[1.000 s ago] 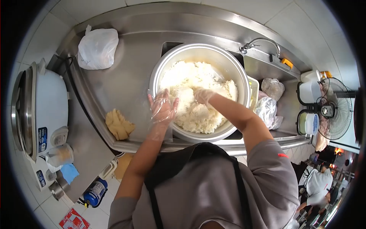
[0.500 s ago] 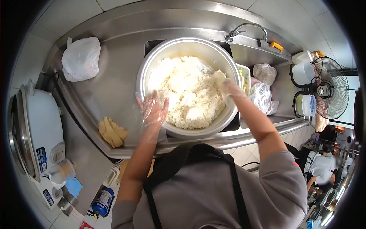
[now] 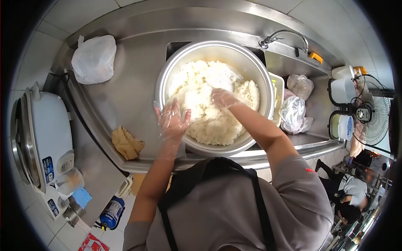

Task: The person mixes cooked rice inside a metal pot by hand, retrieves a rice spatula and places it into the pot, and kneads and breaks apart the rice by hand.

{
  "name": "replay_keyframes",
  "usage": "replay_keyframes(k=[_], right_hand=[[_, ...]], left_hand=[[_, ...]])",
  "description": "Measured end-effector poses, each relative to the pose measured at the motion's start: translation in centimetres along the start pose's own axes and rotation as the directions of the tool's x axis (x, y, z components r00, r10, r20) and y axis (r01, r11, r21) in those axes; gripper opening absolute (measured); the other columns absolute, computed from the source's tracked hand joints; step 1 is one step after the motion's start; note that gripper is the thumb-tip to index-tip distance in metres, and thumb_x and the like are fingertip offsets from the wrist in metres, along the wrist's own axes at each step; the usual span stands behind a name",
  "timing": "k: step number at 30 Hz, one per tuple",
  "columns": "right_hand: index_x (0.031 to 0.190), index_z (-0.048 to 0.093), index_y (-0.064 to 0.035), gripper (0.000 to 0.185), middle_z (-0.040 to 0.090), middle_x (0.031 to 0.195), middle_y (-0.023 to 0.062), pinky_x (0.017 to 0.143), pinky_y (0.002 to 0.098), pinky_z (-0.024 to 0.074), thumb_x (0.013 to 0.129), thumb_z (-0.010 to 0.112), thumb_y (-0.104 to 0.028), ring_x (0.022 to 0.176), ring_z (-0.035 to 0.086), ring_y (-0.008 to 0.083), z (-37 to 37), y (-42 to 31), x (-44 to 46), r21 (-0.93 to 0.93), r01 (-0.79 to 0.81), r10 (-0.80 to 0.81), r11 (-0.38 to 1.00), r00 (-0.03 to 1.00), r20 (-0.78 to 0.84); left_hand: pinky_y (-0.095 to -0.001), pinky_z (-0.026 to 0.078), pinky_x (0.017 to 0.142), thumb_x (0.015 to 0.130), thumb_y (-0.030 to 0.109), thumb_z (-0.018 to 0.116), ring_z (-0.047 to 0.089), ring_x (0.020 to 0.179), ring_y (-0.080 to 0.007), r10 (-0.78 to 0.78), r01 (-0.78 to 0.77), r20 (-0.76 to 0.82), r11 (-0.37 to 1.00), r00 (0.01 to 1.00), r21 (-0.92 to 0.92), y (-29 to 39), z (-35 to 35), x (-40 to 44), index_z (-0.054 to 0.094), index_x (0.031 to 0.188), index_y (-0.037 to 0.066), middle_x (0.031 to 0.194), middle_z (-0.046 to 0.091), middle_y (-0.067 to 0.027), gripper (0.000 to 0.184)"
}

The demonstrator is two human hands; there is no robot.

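A large round metal pot [image 3: 253, 67] holds a broad mound of white rice [image 3: 215, 127]. My left hand [image 3: 172, 121], in a clear plastic glove, lies with fingers spread at the pot's left rim, the fingertips near the rice. Over the middle of the mound is my right hand [image 3: 225, 99], gloved too. Its fingers are bent together low against the rice, and what they grip cannot be made out.
On the steel counter are a white plastic bag [image 3: 94, 60] and a tan cloth [image 3: 127, 143]. Right of the pot are a basket [image 3: 277, 98], bagged items [image 3: 293, 112] and a faucet [image 3: 284, 34]. A fan [image 3: 372, 109] stands far right; a person [image 3: 354, 188] is beyond.
My right hand went to the pot's right side, then came back left to the middle of the rice. My left hand has stayed by the left rim. The view has shifted slightly.
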State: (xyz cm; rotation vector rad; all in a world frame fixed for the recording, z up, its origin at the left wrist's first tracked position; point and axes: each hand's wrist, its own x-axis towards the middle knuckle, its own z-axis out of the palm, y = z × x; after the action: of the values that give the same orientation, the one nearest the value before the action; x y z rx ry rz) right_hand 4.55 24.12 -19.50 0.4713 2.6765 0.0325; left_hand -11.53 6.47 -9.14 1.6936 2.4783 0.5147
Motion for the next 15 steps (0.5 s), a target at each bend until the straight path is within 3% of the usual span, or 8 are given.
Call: replay_keyframes(k=[2, 5, 8, 11, 15], right_hand=[[0.096, 0.059, -0.0015, 0.021, 0.062, 0.09, 0.0141, 0.077, 0.0316, 0.0476, 0.081, 0.046, -0.009, 0.083, 0.06, 0.0215, -2.3, -1.6, -1.9, 0.131, 0.002, -0.001, 0.991, 1.0, -0.013], [0.097, 0.058, 0.0001, 0.022, 0.059, 0.094, 0.0179, 0.078, 0.0345, 0.0473, 0.08, 0.046, -0.008, 0.083, 0.059, 0.0264, -8.2, -3.2, -7.0, 0.621, 0.009, 0.138, 0.784, 0.973, -0.187], [0.093, 0.057, 0.0017, 0.021, 0.061, 0.083, 0.0175, 0.075, 0.0372, 0.0476, 0.078, 0.047, -0.008, 0.078, 0.059, 0.0314, -8.5, -2.3, -10.1, 0.674, -0.228, 0.361, 0.703, 0.931, -0.062], [0.086, 0.061, -0.0012, 0.018, 0.062, 0.082, 0.0165, 0.072, 0.0358, 0.0476, 0.076, 0.049, -0.01, 0.077, 0.06, 0.0297, -6.7, 1.7, -15.3, 0.631, -0.43, 0.569, 0.646, 0.822, -0.022], [0.077, 0.065, -0.0052, 0.016, 0.064, 0.081, 0.0152, 0.068, 0.034, 0.0475, 0.075, 0.051, -0.013, 0.076, 0.062, 0.0275, 1.4, 4.6, -16.7, 0.519, -0.55, 0.624, 0.655, 0.78, 0.039]], left_hand=[[-0.0519, 0.013, 0.107, 0.081, 0.044, 0.054, 0.046, 0.116, -0.0266, -0.001, 0.0, 0.009, 0.999, 1.0, 0.046, 0.1, 0.0, -0.3, 0.046, 0.123, -0.004, 0.118, 0.054, -0.0173, 0.064], [-0.0537, 0.011, 0.107, 0.081, 0.045, 0.053, 0.044, 0.118, -0.0268, 0.001, -0.003, 0.033, 0.996, 0.999, 0.086, 0.0, 0.2, -0.4, 0.046, 0.124, -0.001, 0.12, 0.053, -0.0155, 0.063], [-0.054, 0.01, 0.107, 0.08, 0.046, 0.053, 0.042, 0.12, -0.0268, 0.011, -0.023, 0.133, 0.996, 0.991, 0.087, 0.1, -0.4, -0.1, 0.047, 0.124, 0.003, 0.122, 0.052, -0.0132, 0.062], [-0.0545, 0.009, 0.107, 0.082, 0.047, 0.05, 0.043, 0.119, -0.0266, -0.015, -0.007, 0.197, 0.994, 0.98, 0.11, 0.4, -0.9, -0.1, 0.049, 0.124, 0.007, 0.121, 0.054, -0.0115, 0.057], [-0.0553, 0.011, 0.107, 0.083, 0.046, 0.05, 0.044, 0.118, -0.0264, 0.006, -0.026, 0.197, 0.994, 0.98, 0.102, 0.6, -1.1, -0.1, 0.052, 0.121, 0.007, 0.12, 0.054, -0.0118, 0.055]])
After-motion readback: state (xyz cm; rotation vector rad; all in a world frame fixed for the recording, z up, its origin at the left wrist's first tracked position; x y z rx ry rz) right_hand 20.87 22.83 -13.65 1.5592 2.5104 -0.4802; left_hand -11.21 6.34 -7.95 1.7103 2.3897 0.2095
